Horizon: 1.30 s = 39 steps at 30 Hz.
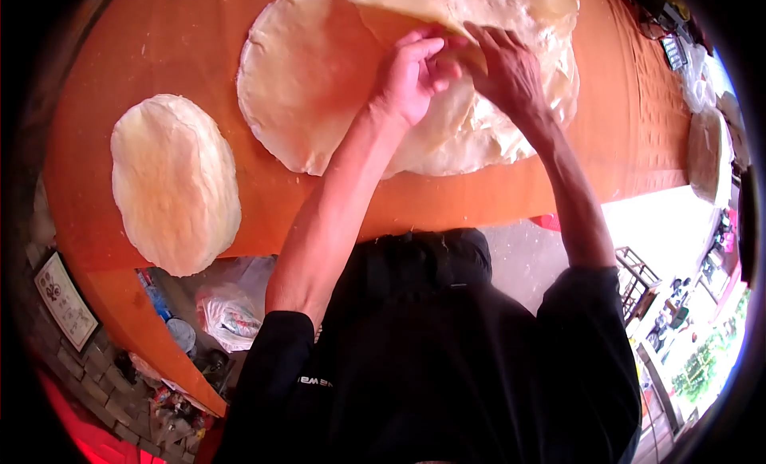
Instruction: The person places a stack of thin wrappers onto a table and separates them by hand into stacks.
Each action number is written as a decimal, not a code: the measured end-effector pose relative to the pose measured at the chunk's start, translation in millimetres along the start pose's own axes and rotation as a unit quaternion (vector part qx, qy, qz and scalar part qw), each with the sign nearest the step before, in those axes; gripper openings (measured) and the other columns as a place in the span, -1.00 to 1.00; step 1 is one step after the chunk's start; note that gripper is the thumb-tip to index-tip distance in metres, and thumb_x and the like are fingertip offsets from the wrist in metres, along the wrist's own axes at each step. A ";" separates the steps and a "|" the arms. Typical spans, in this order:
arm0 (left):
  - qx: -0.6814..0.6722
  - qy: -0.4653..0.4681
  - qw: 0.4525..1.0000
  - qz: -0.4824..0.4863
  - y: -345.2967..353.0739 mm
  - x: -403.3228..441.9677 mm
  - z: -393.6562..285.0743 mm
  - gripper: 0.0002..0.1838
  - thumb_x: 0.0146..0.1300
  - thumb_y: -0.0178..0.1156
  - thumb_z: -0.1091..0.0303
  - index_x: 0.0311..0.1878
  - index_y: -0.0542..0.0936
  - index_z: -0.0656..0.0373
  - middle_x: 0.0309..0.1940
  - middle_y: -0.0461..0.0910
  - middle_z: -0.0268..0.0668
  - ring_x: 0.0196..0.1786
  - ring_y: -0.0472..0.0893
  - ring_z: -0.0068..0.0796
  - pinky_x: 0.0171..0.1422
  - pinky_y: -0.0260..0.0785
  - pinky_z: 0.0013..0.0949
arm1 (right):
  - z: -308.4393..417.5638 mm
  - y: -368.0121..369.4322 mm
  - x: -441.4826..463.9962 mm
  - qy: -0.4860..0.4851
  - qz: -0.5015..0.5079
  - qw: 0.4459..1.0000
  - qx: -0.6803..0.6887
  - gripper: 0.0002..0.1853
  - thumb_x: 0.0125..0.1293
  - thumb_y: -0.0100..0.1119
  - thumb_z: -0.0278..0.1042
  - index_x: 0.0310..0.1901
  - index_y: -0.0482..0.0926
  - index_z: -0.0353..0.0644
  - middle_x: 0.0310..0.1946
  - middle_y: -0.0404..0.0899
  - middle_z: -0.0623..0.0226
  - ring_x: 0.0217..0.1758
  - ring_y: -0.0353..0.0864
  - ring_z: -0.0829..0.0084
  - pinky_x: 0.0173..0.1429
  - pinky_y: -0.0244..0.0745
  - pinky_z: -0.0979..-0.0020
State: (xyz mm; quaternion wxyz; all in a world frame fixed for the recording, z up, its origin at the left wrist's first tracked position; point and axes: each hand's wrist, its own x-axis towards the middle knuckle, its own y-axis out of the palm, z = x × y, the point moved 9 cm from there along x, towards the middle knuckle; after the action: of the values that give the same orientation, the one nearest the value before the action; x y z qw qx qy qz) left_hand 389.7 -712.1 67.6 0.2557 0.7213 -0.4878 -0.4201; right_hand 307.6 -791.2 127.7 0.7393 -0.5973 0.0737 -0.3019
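Note:
A large, thin, cream-coloured sheet (307, 77) with uneven edges lies spread over the orange table (263, 201). It is smooth on the left and wrinkled on the right, and its far part is lifted in a fold. My left hand (413, 75) is at the fold's edge, palm partly turned up, its fingers curled in. Close beside it, my right hand (507, 71) bends its fingers down over the same fold, which it grips. My fingers hide exactly where the sheet is pinched. The sheet's far side runs out of the view.
A thick oval cream-coloured pad (175, 185) lies at the table's left, near the front edge. A pale bundle (707, 154) and a clear plastic bag (696, 75) are at the far right. A tied plastic bag (229, 314) sits below the table's front edge.

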 end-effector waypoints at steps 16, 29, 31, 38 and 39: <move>0.179 0.017 0.971 -0.159 -15.2 -55.5 4.6 -0.59 0.33 0.12 0.31 0.14 0.35 0.33 -0.12 0.56 -0.15 -0.03 0.61 -0.29 -0.04 0.46 -0.37 | 26.7 -71.3 36.2 -0.030 0.019 0.998 -0.053 -0.94 0.00 0.07 -0.47 -0.50 0.54 -0.16 -0.57 0.58 0.13 -0.52 0.59 0.12 -0.48 0.43 0.15; -0.186 0.171 0.944 -0.214 -49.1 -105.2 -2.3 -0.77 0.15 0.27 0.53 -0.13 0.48 0.25 -0.19 0.58 -0.30 -0.11 0.57 -0.43 0.02 0.47 -0.42 | 41.9 -108.2 34.5 -0.010 -0.004 1.000 0.004 -0.80 0.31 0.15 -0.26 -0.38 0.63 -0.18 -0.60 0.54 0.12 -0.63 0.48 0.29 -0.50 0.38 0.35; -0.036 0.220 0.915 -0.337 -85.6 -126.4 -11.1 -0.71 0.09 0.29 0.60 -0.12 0.46 0.28 -0.24 0.56 -0.31 -0.19 0.57 -0.47 -0.06 0.47 -0.46 | 12.0 -155.7 54.3 0.033 -0.059 0.995 -0.067 -0.79 0.23 0.17 -0.29 -0.48 0.61 -0.21 -0.62 0.54 0.11 -0.62 0.50 0.23 -0.52 0.37 0.28; 0.052 0.246 0.880 -0.402 -125.4 -165.2 -47.7 -0.58 0.01 0.35 0.60 -0.07 0.38 0.28 -0.36 0.49 -0.39 -0.37 0.49 -0.64 -0.29 0.36 -0.59 | -2.4 -285.4 108.9 -0.115 -0.216 0.803 -0.543 -0.69 0.32 -0.05 -0.13 -0.46 0.59 -0.07 -0.68 0.39 0.35 -0.73 0.28 0.46 -0.62 0.22 0.39; 0.067 0.226 0.879 -0.414 -131.6 -171.8 -46.2 -0.57 0.02 0.36 0.59 -0.07 0.38 0.27 -0.35 0.49 -0.40 -0.35 0.48 -0.65 -0.31 0.32 -0.61 | 6.0 -285.4 113.4 -0.156 -0.214 0.760 -0.594 -0.61 0.38 -0.12 -0.09 -0.39 0.61 -0.15 -0.66 0.44 0.35 -0.76 0.25 0.46 -0.64 0.13 0.47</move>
State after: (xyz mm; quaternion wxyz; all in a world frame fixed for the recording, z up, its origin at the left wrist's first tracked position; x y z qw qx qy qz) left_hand 464.2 -504.5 50.2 0.1129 0.9482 -0.1004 -0.2794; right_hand 299.7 -876.5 422.6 0.1537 -0.9559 -0.0082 -0.2503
